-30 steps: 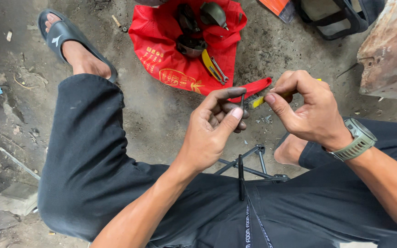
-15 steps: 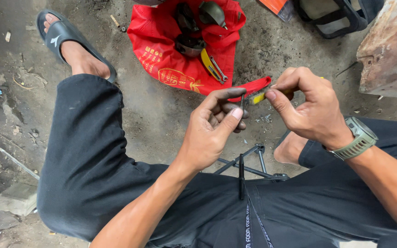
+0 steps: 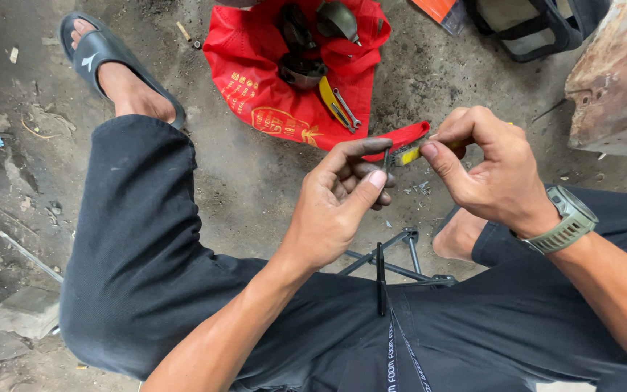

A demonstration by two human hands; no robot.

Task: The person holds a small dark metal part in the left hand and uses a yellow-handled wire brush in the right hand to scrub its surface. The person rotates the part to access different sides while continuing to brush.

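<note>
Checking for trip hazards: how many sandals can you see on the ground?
1: a black sandal on the foot at upper left. The other foot, under the right hand, shows no sandal; it may be hidden.

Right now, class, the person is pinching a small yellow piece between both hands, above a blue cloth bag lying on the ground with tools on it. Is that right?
Not quite: the cloth bag is red, not blue, as the head view shows. The rest holds: the left hand and right hand pinch a small yellow piece, and tools lie on the bag on the ground.
</note>
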